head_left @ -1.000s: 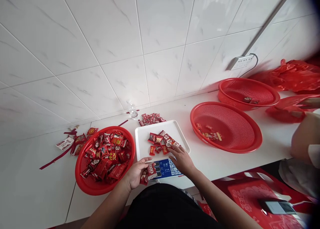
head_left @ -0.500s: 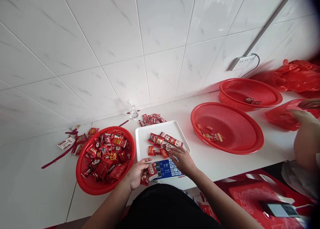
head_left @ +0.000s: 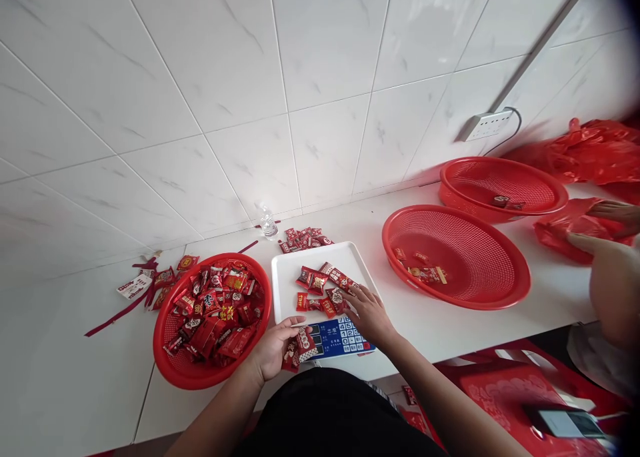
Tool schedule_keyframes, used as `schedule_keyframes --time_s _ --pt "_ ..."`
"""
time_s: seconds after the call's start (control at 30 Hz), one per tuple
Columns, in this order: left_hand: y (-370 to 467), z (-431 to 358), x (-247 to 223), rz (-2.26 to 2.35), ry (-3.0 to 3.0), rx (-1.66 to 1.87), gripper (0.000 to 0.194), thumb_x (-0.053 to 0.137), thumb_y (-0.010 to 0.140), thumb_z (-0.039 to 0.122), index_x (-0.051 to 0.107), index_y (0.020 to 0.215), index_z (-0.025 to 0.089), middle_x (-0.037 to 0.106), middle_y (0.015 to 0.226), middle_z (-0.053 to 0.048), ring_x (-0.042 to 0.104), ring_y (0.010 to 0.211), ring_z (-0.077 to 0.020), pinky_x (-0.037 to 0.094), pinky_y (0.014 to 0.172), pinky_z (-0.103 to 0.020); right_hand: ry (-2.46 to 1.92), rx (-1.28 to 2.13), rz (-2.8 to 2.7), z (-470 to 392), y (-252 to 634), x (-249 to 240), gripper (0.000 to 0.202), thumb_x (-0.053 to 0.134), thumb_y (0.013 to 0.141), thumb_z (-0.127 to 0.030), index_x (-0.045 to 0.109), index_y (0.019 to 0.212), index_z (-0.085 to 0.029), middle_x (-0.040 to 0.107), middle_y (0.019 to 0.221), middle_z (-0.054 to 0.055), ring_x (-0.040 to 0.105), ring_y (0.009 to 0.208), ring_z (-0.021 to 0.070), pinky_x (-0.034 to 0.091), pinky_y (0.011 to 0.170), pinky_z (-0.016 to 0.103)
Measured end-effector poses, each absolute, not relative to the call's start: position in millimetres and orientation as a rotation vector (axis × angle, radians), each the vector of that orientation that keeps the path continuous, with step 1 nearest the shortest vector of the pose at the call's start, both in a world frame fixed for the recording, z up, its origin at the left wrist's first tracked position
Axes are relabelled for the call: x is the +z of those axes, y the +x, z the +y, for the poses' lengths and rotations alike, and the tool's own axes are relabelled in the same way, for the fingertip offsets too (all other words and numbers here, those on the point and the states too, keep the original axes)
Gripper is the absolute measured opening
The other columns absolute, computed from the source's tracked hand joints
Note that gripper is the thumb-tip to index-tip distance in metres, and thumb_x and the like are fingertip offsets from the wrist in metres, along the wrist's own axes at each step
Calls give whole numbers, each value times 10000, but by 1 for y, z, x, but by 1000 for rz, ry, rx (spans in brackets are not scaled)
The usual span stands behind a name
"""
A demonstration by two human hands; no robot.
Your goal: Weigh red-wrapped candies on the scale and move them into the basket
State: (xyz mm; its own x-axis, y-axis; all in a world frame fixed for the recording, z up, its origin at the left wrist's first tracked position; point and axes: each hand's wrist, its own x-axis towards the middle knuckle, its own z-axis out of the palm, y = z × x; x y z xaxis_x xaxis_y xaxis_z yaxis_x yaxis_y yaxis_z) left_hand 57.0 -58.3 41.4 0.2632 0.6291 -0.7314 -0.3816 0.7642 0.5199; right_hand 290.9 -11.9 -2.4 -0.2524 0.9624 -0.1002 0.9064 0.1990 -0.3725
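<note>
My left hand [head_left: 277, 348] is closed on red snack packets [head_left: 306, 342] in front of the scale's keypad. My right hand [head_left: 370, 316] reaches over the white scale tray [head_left: 287, 270], palm down and fingers stretched out. Its fingertips are at the end of a long red snack bar [head_left: 340, 277] and partly cover it; whether they press on it I cannot tell. Beside them lie a dark red round-label packet [head_left: 336, 298] and several small red packets [head_left: 317, 284]. The scale's blue keypad [head_left: 335, 337] shows between my hands.
A red basket [head_left: 159, 350] full of wrapped sweets stands left of the scale. Behind the tray are small packets [head_left: 305, 238] and a clear bottle [head_left: 269, 224]. Two red baskets [head_left: 470, 257] holding a few packets are at right, where another person's hands [head_left: 607, 234] handle a red bag [head_left: 560, 234].
My right hand has shifted slightly up and right, from the round-label packet to the end of the long bar. My left hand keeps its packets. The other person's hands have moved on the red bag.
</note>
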Motion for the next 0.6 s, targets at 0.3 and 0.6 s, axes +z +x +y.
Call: schedule_keyframes --time_s 0.3,0.6 --pt "59 -61 38 1089 271 715 318 535 735 123 490 1050 145 641 868 -69 630 692 -147 505 654 -285 -1490 642 -2531 -17 248 11 406 426 857 -418 488 1244 -312 337 1432 -2 124 1350 302 116 1052 573" --pt "49 -65 33 1090 252 747 308 563 718 139 506 1021 148 649 875 -68 632 687 -141 493 657 -268 -1508 649 -2591 -14 231 -8 453 389 866 -450 452 1280 -278 258 1468 8 39 1359 311 30 1045 597"
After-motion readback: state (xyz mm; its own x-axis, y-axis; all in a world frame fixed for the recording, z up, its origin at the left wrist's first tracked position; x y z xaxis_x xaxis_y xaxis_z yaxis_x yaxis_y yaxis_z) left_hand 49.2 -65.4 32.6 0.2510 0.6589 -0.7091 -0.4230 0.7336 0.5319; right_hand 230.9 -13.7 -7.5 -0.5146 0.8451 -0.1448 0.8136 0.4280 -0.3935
